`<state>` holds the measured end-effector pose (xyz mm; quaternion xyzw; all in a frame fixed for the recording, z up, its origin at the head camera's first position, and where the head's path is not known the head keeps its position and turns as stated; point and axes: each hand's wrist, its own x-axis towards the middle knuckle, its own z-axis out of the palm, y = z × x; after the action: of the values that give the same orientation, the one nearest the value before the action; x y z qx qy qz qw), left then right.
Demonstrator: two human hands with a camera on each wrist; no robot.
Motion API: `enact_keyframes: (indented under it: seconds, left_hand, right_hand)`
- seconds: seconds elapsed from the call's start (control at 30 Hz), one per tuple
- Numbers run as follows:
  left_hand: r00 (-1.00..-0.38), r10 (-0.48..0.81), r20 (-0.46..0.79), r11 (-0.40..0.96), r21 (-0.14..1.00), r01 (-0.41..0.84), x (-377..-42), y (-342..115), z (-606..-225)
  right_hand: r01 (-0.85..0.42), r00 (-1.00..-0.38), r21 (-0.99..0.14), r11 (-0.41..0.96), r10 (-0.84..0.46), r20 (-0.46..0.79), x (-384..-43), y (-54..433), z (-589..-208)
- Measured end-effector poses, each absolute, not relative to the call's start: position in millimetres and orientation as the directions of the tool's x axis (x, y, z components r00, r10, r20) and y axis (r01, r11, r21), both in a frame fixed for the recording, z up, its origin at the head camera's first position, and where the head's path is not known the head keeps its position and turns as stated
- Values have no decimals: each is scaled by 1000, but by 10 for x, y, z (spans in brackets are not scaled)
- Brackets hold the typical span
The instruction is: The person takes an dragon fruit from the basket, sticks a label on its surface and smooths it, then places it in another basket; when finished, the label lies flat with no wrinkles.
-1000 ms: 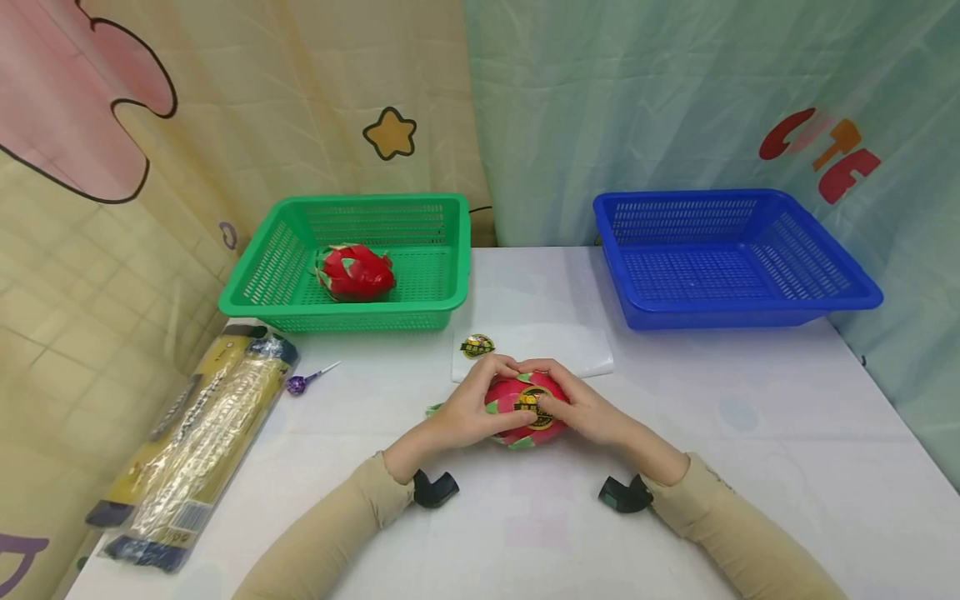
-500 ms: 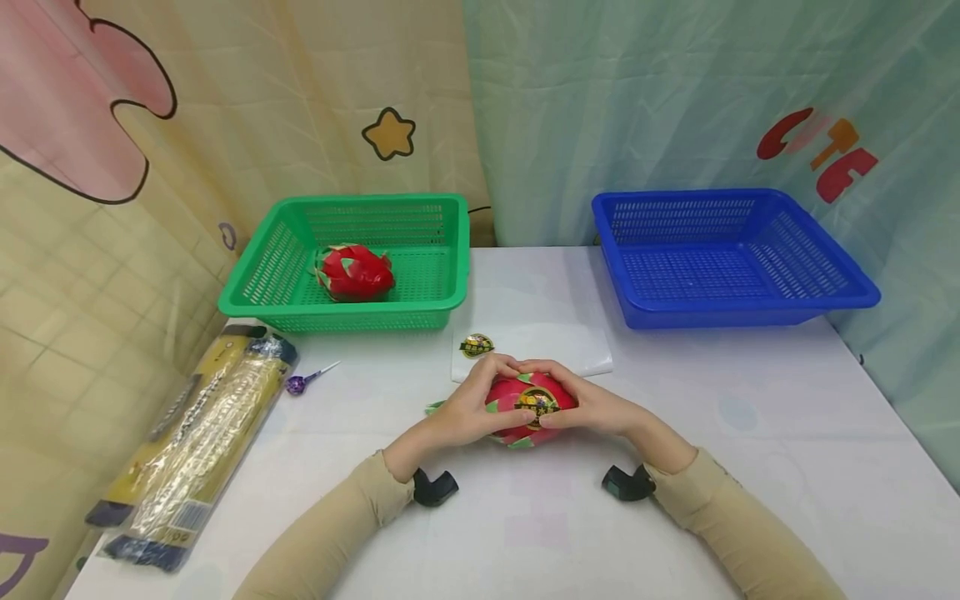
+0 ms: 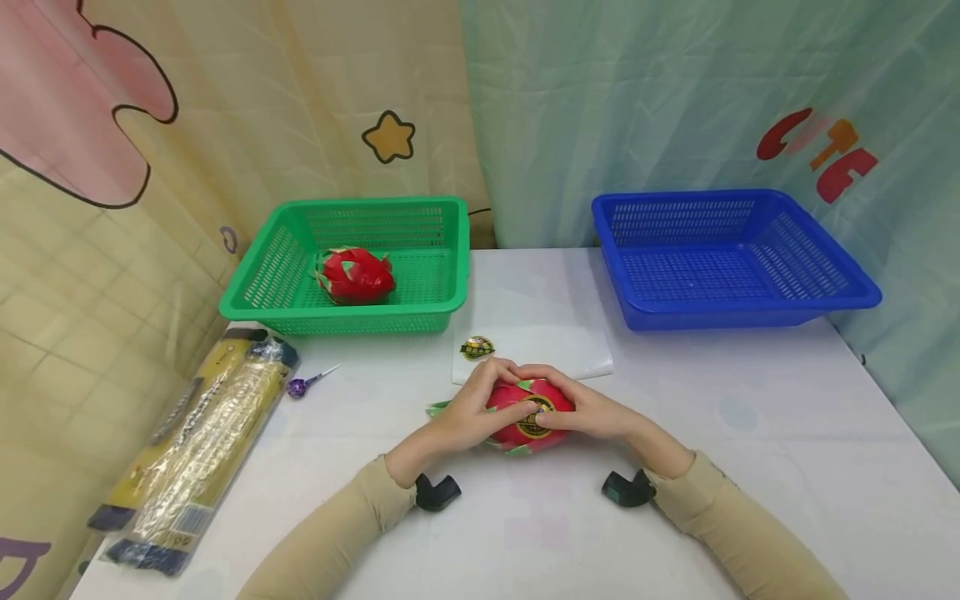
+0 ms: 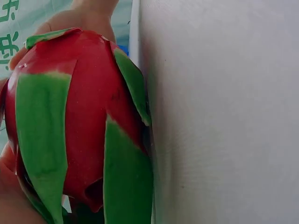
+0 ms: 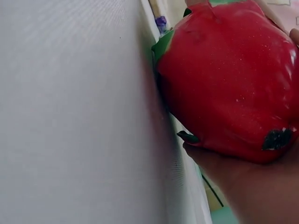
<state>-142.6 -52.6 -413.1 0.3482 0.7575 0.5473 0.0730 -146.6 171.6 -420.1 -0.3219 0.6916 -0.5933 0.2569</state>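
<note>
A red dragon fruit with green scales (image 3: 517, 437) lies on the white table between my two hands. My left hand (image 3: 468, 412) grips its left side, the thumb reaching over the top onto a round black-and-gold sticker (image 3: 534, 423). From the right, my right hand (image 3: 592, 410) holds the fruit, its thumb tip pressing the same sticker. The fingers of both hands wrap the far side. In the left wrist view the dragon fruit (image 4: 88, 112) shows its long green scales; the right wrist view shows the smooth red end of the fruit (image 5: 229, 79).
A green basket (image 3: 360, 325) at the back left holds another dragon fruit (image 3: 356, 277). At the back right stands a blue basket (image 3: 750, 315). A white sheet (image 3: 540, 350) bearing a sticker (image 3: 477, 347) lies behind my hands. Leftward are a lollipop (image 3: 298, 387) and plastic-wrapped packages (image 3: 202, 450).
My right thumb has shifted slightly down and left along the sticker, with the right wrist edging right. Both hands stay around the dragon fruit, and the baskets stay put.
</note>
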Motion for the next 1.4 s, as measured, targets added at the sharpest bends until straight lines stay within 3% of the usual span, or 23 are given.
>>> enact_keyframes:
  seconds: [0.2, 0.33, 0.57, 1.0, 1.4]
  left_hand:
    - [-745, 638, 196, 150, 917, 370, -1440, -552, -4080]
    - [-791, 587, 169, 152, 937, 313, -1406, -535, -4076]
    - [-900, 367, 234, 218, 919, 328, -1308, -420, -4132]
    - [-854, 432, 290, 206, 890, 406, -1295, -427, -4032]
    - [-841, 495, 220, 247, 892, 379, -1324, -467, -4123]
  right_hand:
    - [-68, -626, -997, -21, -778, 59, -1514, 1754, -4241]
    - [25, -634, -997, -70, -772, 38, -1510, 1757, -4249]
    - [-133, -701, -991, 8, -708, 88, -1462, 1673, -4229]
    - [-116, -735, -991, 67, -677, 40, -1464, 1662, -4207]
    - [-162, -693, -969, 186, -721, -22, -1461, 1744, -4174]
